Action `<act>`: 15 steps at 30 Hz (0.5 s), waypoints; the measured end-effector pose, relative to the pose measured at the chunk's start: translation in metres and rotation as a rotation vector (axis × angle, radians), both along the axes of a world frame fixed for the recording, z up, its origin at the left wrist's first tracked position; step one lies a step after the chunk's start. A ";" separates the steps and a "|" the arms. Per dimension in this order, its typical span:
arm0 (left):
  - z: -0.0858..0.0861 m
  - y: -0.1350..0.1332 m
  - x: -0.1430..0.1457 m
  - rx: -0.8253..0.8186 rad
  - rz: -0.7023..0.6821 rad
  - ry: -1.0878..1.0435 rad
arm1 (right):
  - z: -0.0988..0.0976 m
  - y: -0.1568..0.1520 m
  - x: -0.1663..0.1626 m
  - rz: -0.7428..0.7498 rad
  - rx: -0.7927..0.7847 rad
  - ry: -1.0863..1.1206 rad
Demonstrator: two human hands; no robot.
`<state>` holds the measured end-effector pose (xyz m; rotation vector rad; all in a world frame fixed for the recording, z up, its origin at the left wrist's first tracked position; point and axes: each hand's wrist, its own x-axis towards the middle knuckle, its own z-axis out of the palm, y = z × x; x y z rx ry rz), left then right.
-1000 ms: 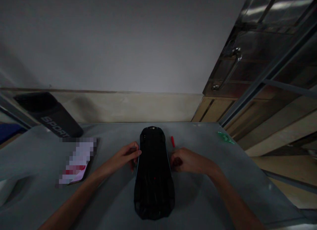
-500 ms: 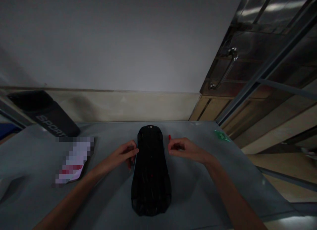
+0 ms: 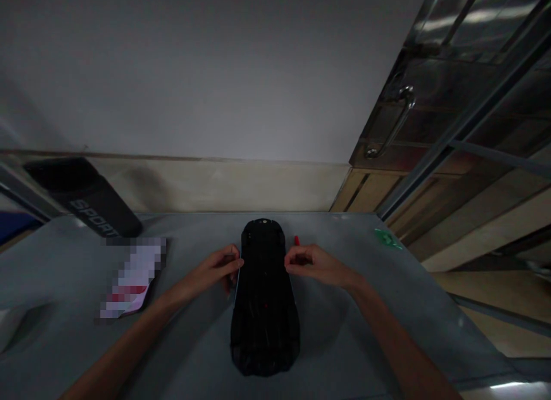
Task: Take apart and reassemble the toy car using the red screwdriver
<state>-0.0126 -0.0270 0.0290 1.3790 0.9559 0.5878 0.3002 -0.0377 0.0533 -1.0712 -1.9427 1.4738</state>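
A long black toy car, seemingly with its underside up, lies lengthwise before me on the grey table. My left hand has its fingers curled against the car's left edge, the thumb on the rim. On the opposite side my right hand is closed in a pinch, thumb and fingertips touching the right edge. What lies under these fingertips is hidden. Just behind the right hand a small red stick-like piece shows in part.
At the left stands a tilted black box marked SPORT. A phone-like object, blurred out, lies in front of it. A green plastic wrapper is near the table's right edge. A wall and a door handle rise behind.
My right hand has moved left, from beside the car onto its right edge. The left hand stays at the left edge. The view has shifted slightly.
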 end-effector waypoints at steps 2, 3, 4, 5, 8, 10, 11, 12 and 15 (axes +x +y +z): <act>0.000 0.000 0.000 0.003 -0.004 0.005 | 0.000 -0.001 0.000 -0.006 0.017 -0.012; 0.000 0.000 0.000 0.003 -0.006 0.007 | 0.000 -0.001 0.000 -0.008 0.025 -0.020; 0.001 0.000 0.000 0.002 -0.008 0.009 | 0.001 -0.001 0.000 -0.012 0.035 -0.027; 0.001 -0.001 0.000 0.000 -0.011 0.010 | 0.002 -0.002 0.000 -0.014 0.044 -0.032; 0.002 -0.001 0.000 -0.006 -0.013 0.004 | 0.003 -0.003 0.000 -0.011 0.062 -0.036; 0.001 -0.001 0.000 -0.009 -0.010 -0.012 | 0.003 -0.003 0.000 -0.011 0.062 -0.037; 0.001 -0.001 0.000 -0.011 -0.005 -0.021 | 0.002 -0.003 0.000 -0.013 0.060 -0.037; 0.000 -0.001 0.000 -0.012 -0.002 -0.028 | 0.001 -0.003 0.001 -0.016 0.061 -0.032; 0.000 0.000 0.000 -0.018 -0.008 -0.033 | -0.002 -0.003 0.002 -0.013 0.068 -0.011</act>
